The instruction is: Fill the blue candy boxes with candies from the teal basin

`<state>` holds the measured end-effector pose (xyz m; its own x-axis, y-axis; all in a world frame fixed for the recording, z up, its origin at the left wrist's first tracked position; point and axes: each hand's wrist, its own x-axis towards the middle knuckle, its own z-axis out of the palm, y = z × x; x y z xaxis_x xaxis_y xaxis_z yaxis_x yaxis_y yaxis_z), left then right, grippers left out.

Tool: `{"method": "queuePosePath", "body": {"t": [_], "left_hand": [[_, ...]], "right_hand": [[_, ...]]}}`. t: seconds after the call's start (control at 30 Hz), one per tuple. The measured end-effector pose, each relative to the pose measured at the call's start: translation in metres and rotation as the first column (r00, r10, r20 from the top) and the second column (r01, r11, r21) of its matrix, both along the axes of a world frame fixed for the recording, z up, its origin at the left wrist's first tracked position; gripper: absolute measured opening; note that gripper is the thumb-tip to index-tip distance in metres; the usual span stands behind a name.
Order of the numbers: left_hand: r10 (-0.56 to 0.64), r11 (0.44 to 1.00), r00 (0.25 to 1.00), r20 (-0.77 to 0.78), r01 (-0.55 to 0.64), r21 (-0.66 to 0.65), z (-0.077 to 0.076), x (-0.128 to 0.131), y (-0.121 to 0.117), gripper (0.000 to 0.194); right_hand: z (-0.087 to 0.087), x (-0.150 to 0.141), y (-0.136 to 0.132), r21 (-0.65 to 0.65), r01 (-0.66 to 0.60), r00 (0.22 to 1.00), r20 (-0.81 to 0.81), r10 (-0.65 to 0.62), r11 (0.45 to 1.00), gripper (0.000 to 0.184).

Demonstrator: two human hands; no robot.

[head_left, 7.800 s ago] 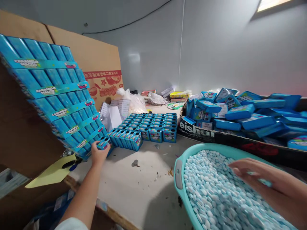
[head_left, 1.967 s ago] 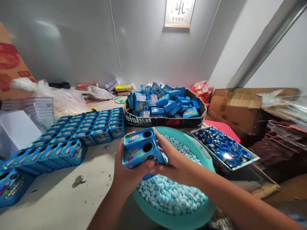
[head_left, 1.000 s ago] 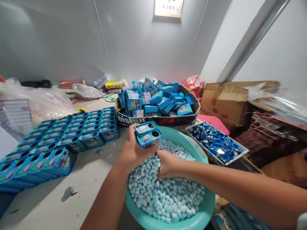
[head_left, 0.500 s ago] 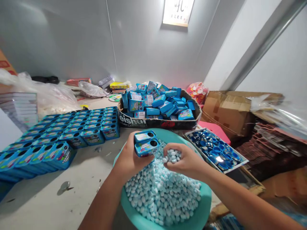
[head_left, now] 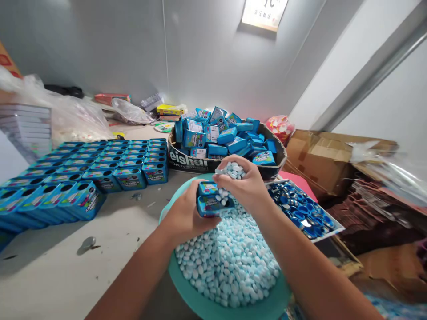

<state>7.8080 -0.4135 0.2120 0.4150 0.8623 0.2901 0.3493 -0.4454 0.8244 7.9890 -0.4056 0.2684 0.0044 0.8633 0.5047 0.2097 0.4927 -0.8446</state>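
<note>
My left hand [head_left: 185, 218] is closed round two blue candy tins [head_left: 211, 205], held side by side over the basin with their round openings facing up. Just above them my right hand [head_left: 245, 180] is cupped round a heap of pale blue and white candies [head_left: 233, 170]. Some candies spill from it onto the tins' openings. Below both hands the turquoise basin [head_left: 187, 295] is filled with the same candies. To the left, rows of blue tins [head_left: 130, 178] stand upright on the table with dark round holes on top.
A black cardboard tray [head_left: 191, 164] heaped with loose blue tins stands behind the basin. At the right is a white box of blue caps [head_left: 305, 209], with brown cartons [head_left: 320, 153] beyond. A small round metal piece [head_left: 88, 242] lies on the table [head_left: 60, 271].
My left hand took up tins from the table's left side. My right hand dug into the candies, came up with a handful, and has risen to the tins, where candies now fall.
</note>
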Motion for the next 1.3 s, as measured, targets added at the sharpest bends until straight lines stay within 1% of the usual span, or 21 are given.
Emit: {"method": "queuePosePath", "body": {"t": [0.13,0.2,0.27,0.33,0.43,0.53,0.73,0.87,0.93,1.0,1.07,1.17,1.23,1.3], "left_hand": [[-0.050,0.997,0.999,0.014,0.049,0.052,-0.004,0.001,0.002,0.075],[-0.043,0.998,0.999,0.031,0.042,0.051,-0.006,0.001,0.003,0.077],[-0.037,0.999,0.998,0.050,0.035,0.039,-0.007,0.001,0.003,0.078],[-0.034,0.999,0.998,0.061,0.033,0.020,-0.007,0.001,0.002,0.078],[-0.029,0.999,0.998,0.051,0.030,-0.014,-0.005,0.001,0.000,0.077],[-0.022,1.000,0.999,0.023,0.023,-0.018,-0.004,0.001,-0.001,0.078],[-0.024,0.998,1.000,0.005,0.024,0.054,-0.005,0.001,-0.001,0.079],[-0.016,0.999,1.000,-0.022,0.017,0.038,-0.003,0.001,-0.001,0.079],[-0.011,0.999,0.999,-0.034,0.013,0.034,-0.002,0.002,-0.002,0.078],[-0.004,0.999,0.999,-0.045,0.006,0.039,-0.001,0.003,-0.003,0.074],[0.002,0.999,0.999,-0.050,0.000,0.041,0.000,0.004,-0.004,0.069],[0.012,1.000,0.999,-0.047,-0.011,0.029,-0.002,0.004,-0.005,0.068],[0.015,1.000,0.999,-0.050,-0.014,0.025,-0.003,0.003,-0.004,0.071],[0.005,1.000,0.999,-0.041,-0.004,0.026,-0.004,0.002,-0.004,0.075]], "right_hand": [[-0.015,-0.003,0.003,0.004,0.034,0.998,-0.060,-0.034,0.999,0.017],[-0.019,-0.002,0.003,-0.005,0.047,0.993,-0.111,-0.047,0.999,0.017],[-0.021,-0.002,0.002,-0.015,0.030,0.985,-0.170,-0.033,0.999,0.017],[-0.022,-0.003,0.000,-0.020,-0.021,0.971,-0.238,0.016,1.000,0.017],[-0.022,-0.005,-0.003,-0.029,-0.133,0.930,-0.350,0.115,0.991,0.019],[-0.022,-0.005,-0.004,-0.041,-0.201,0.900,-0.403,0.168,0.979,0.019],[-0.022,-0.001,-0.002,-0.002,-0.178,0.911,-0.378,0.164,0.984,0.011],[-0.022,-0.002,-0.008,0.045,-0.195,0.910,-0.364,0.197,0.980,0.023],[-0.021,-0.005,-0.013,0.074,-0.169,0.943,-0.278,0.184,0.983,0.025],[-0.021,-0.007,-0.018,0.102,-0.115,0.981,-0.146,0.129,0.988,0.024],[-0.021,-0.010,-0.021,0.141,-0.076,0.996,-0.044,0.083,0.987,0.023],[-0.022,-0.013,-0.021,0.195,-0.094,0.995,0.000,0.096,0.976,0.023],[-0.022,-0.011,-0.020,0.175,-0.109,0.993,-0.019,0.115,0.979,0.028],[-0.020,-0.004,-0.019,0.097,-0.098,0.990,-0.089,0.107,0.990,0.039]]}}
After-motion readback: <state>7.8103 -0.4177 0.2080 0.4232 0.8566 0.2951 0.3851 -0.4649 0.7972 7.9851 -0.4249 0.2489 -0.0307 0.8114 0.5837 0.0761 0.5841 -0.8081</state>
